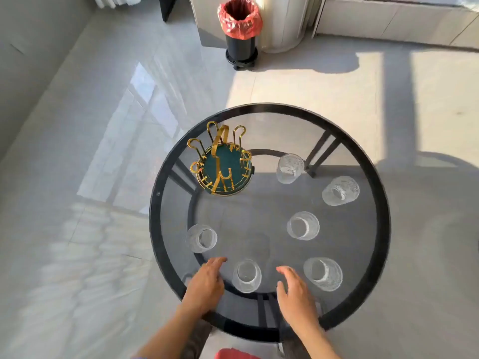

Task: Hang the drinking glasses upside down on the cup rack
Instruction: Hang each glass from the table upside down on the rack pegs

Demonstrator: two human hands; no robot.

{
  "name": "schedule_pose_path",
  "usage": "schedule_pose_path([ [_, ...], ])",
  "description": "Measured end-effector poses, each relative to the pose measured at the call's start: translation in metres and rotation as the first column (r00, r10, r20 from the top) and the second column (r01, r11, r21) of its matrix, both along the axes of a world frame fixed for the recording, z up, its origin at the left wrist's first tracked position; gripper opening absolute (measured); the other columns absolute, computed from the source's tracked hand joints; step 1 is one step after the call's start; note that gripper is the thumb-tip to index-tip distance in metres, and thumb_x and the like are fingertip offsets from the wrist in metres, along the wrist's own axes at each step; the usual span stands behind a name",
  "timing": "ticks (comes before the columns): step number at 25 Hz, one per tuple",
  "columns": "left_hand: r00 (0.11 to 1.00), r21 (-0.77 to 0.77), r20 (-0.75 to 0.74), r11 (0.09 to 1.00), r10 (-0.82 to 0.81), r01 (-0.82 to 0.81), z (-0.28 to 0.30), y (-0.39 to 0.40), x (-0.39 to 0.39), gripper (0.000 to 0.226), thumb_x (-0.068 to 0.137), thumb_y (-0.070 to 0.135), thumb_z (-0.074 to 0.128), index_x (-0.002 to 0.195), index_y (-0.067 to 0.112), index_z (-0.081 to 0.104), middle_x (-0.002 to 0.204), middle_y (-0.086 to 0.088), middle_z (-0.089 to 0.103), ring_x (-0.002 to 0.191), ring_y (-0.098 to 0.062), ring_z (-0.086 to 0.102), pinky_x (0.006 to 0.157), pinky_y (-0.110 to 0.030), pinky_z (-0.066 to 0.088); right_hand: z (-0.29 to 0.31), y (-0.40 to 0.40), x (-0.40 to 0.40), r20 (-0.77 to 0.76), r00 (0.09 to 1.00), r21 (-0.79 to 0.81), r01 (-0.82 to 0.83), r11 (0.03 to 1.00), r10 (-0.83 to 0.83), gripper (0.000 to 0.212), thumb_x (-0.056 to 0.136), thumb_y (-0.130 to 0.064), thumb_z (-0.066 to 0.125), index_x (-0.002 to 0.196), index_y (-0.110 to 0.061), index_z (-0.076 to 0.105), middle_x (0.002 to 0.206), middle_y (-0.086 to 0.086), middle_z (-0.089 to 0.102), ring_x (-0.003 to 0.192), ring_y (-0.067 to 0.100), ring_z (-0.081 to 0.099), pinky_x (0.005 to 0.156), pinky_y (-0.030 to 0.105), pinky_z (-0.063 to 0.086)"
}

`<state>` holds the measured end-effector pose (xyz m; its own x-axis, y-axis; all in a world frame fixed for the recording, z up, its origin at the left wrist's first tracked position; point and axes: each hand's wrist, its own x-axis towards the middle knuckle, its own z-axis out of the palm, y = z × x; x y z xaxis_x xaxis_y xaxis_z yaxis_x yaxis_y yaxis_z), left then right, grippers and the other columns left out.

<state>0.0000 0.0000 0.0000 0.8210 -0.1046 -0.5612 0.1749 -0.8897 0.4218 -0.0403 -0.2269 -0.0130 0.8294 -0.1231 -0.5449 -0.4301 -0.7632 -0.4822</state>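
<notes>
Our left hand [204, 283] hovers low over the near edge of the round glass worktop [155, 203], its fingers [217, 260] loosely spread and holding nothing. Just right of it stands the nearest glass [246, 275], upright and apparently empty, and on its other side our right hand [295, 291] hangs with fingers [283, 269] half curled, also empty. The two hands flank that glass without touching it.

Farther left, another glass [201, 238] sits near the rim, and behind it the gold wire cup rack [221, 164] rises from its green base with every prong bare. Right of centre we count four more glasses: one mid-worktop [303, 225], one near the right hand [323, 273], and two at the far side [289, 168] [340, 190], the last of which looks tipped over.

We judge that the first pick is at hand. To do it well, we would close around the ribbed wall of the nearest glass rather than its lip, turn it mouth down on the way, and lower it squarely over a prong so the light rack does not tip.

On the floor beyond, a black bin [241, 35] holds a red liner; its contents cannot be seen.
</notes>
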Motion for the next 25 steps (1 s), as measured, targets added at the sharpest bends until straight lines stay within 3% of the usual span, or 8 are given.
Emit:
schedule_pose_path([
  [2, 0.991, -0.033, 0.06, 0.992, -0.123, 0.125, -0.039, -0.005, 0.007, 0.05, 0.094, 0.013, 0.036, 0.144, 0.013, 0.041, 0.149, -0.006, 0.044, 0.136, -0.024, 0.041, 0.108, -0.034, 0.036, -0.042, 0.006, 0.008, 0.087, 0.991, -0.061, -0.097, 0.993, 0.103, 0.041, 0.097, -0.023, 0.043, 0.138, -0.019, 0.048, 0.152, 0.0, 0.039, 0.141, 0.019, 0.029, 0.112, 0.034, 0.026],
  [4, 0.931, 0.06, 0.244, 0.962, -0.273, 0.266, -0.074, -0.006, 0.012, 0.057, 0.089, 0.015, 0.029, 0.143, 0.006, 0.043, 0.15, -0.015, 0.042, 0.138, -0.032, 0.04, 0.113, -0.04, 0.033, -0.077, 0.009, 0.015, 0.144, 0.97, -0.157, -0.173, 0.972, 0.196, 0.045, 0.098, -0.026, 0.041, 0.141, -0.016, 0.044, 0.156, 0.004, 0.03, 0.145, 0.024, 0.021, 0.115, 0.038, 0.021],
  [6, 0.872, 0.176, 0.298, 0.921, -0.387, 0.349, -0.102, -0.007, -0.001, 0.058, 0.083, 0.01, 0.043, 0.141, 0.005, 0.046, 0.149, -0.017, 0.042, 0.137, -0.036, 0.04, 0.115, -0.043, 0.024, -0.109, 0.016, 0.007, 0.195, 0.947, -0.23, -0.209, 0.951, 0.256, 0.048, 0.096, -0.027, 0.036, 0.14, -0.011, 0.046, 0.154, 0.01, 0.032, 0.142, 0.033, 0.027, 0.113, 0.045, 0.024],
  [8, 0.871, 0.163, 0.326, 0.929, -0.368, 0.332, -0.126, -0.005, -0.011, 0.071, 0.076, 0.008, 0.067, 0.143, 0.006, 0.043, 0.152, -0.015, 0.036, 0.14, -0.035, 0.035, 0.112, -0.041, 0.019, -0.13, 0.023, -0.007, 0.291, 0.919, -0.294, -0.18, 0.939, 0.267, 0.052, 0.098, -0.028, 0.024, 0.141, -0.008, 0.045, 0.153, 0.015, 0.033, 0.14, 0.038, 0.03, 0.109, 0.052, 0.025],
  [10, 0.845, 0.181, 0.396, 0.933, -0.359, 0.312, -0.148, -0.002, -0.016, 0.081, 0.071, 0.013, 0.077, 0.143, 0.006, 0.041, 0.153, -0.015, 0.036, 0.142, -0.033, 0.031, 0.111, -0.043, 0.02, -0.149, 0.028, -0.016, 0.379, 0.875, -0.355, -0.165, 0.92, 0.303, 0.056, 0.099, -0.03, 0.015, 0.142, -0.009, 0.044, 0.153, 0.016, 0.033, 0.141, 0.04, 0.028, 0.109, 0.054, 0.024],
  [16, 0.631, 0.211, 0.693, 0.935, -0.349, 0.285, -0.19, 0.01, -0.026, 0.059, 0.087, 0.02, 0.039, 0.145, 0.011, 0.042, 0.155, -0.009, 0.034, 0.145, -0.025, 0.026, 0.113, -0.041, 0.021, -0.182, 0.031, -0.029, 0.576, 0.744, -0.43, -0.076, 0.899, 0.338, 0.053, 0.099, -0.036, 0.016, 0.144, -0.013, 0.035, 0.155, 0.013, 0.032, 0.144, 0.035, 0.023, 0.112, 0.052, 0.022],
  [21, 0.655, 0.208, 0.698, 0.957, -0.291, 0.204, -0.187, 0.005, -0.037, 0.054, 0.1, 0.03, 0.025, 0.153, 0.023, 0.021, 0.162, 0.0, 0.02, 0.15, -0.018, 0.01, 0.12, -0.034, 0.003, -0.177, 0.034, -0.032, 0.543, 0.781, -0.45, -0.039, 0.892, 0.308, 0.056, 0.098, -0.04, 0.021, 0.149, -0.018, 0.028, 0.16, 0.006, 0.022, 0.147, 0.028, 0.011, 0.119, 0.045, 0.008],
  [25, 0.652, 0.174, 0.706, 0.96, -0.278, 0.221, -0.182, 0.005, -0.041, 0.053, 0.101, 0.035, 0.018, 0.153, 0.027, 0.017, 0.163, 0.0, 0.017, 0.15, -0.02, 0.011, 0.12, -0.037, 0.005, -0.169, 0.033, -0.037, 0.581, 0.765, -0.352, -0.072, 0.933, 0.278, 0.056, 0.097, -0.042, 0.03, 0.149, -0.022, 0.028, 0.162, 0.003, 0.015, 0.148, 0.023, 0.005, 0.118, 0.039, 0.002],
])
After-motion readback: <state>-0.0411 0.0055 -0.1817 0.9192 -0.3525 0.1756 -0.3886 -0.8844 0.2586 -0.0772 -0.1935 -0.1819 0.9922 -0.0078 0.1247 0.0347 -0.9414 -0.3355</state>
